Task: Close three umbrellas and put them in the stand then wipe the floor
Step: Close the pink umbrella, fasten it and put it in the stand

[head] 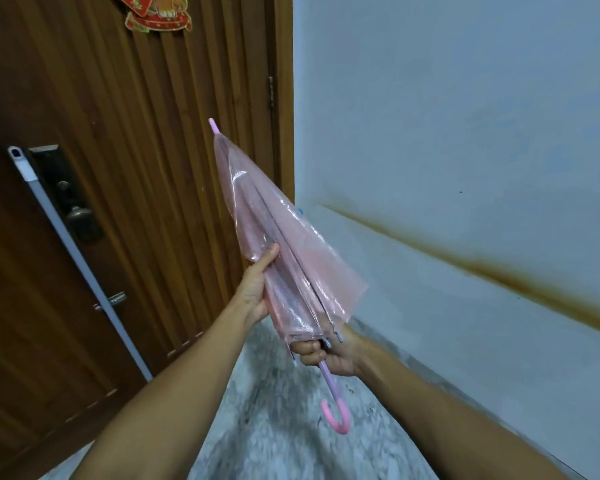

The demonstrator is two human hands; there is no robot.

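Observation:
A pink see-through umbrella (284, 251) is folded shut and held up in front of me, its tip pointing up and left toward the door. My left hand (257, 285) grips the gathered canopy from the left side, about halfway down. My right hand (329, 355) is wrapped around the shaft just below the canopy's rim and rib ends. The pink hooked handle (336, 414) hangs below my right hand. No stand and no other umbrella is in view.
A brown wooden door (136, 150) with a lock and lever fills the left. A grey mop pole (73, 251) with a white top leans against it. A pale wall (465, 133) with a rusty stain runs along the right. Speckled grey floor (274, 427) lies below.

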